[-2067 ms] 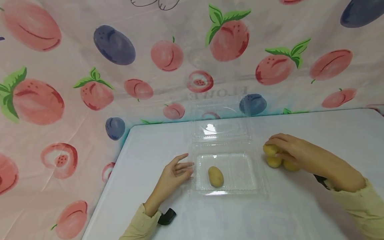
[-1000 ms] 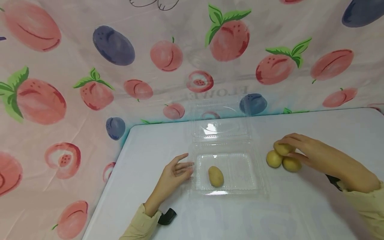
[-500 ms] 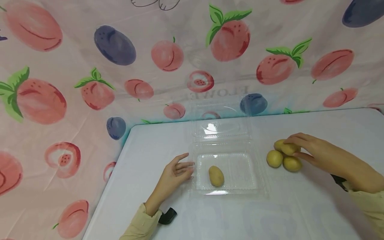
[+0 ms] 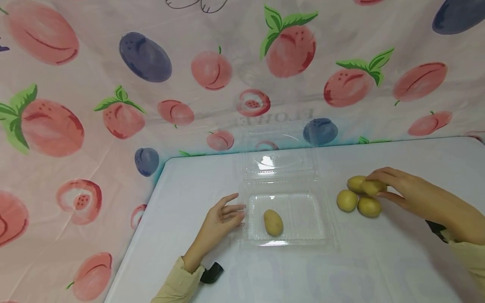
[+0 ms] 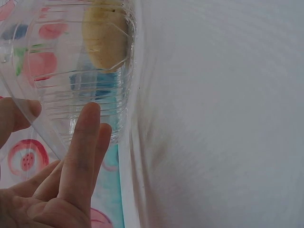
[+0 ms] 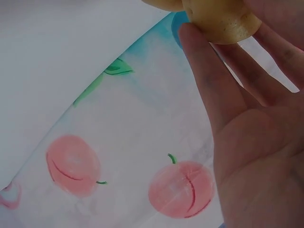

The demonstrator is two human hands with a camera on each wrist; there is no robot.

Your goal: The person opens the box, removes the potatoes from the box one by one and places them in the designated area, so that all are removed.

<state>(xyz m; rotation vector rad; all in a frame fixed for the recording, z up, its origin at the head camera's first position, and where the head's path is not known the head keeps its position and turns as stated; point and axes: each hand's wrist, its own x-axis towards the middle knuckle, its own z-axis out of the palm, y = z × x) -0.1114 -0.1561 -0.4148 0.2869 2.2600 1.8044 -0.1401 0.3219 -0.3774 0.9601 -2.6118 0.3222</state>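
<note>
My right hand (image 4: 407, 189) pinches a yellow potato (image 4: 373, 188) between thumb and fingers at the right of the table. In the right wrist view this potato (image 6: 221, 21) sits at the fingertips, at the top of the picture. Three more potatoes lie bunched just left of and below it, one of them a rounder potato (image 4: 346, 200). In the middle stands a clear plastic clamshell box (image 4: 299, 223), its lid (image 4: 280, 164) raised at the back. One potato (image 4: 273, 222) lies inside, left of centre. My left hand (image 4: 217, 225) rests its extended fingers against the box's left side.
The white table (image 4: 189, 181) ends at the back and left against a hanging cloth (image 4: 223, 25) printed with peaches and dark plums. The lid stands close to that cloth. A black wrist device (image 4: 212, 273) sits by my left sleeve.
My right hand has moved to the right with its potato, uncovering the back-left potato of the group. My left hand, the box and the potato inside have stayed in place.
</note>
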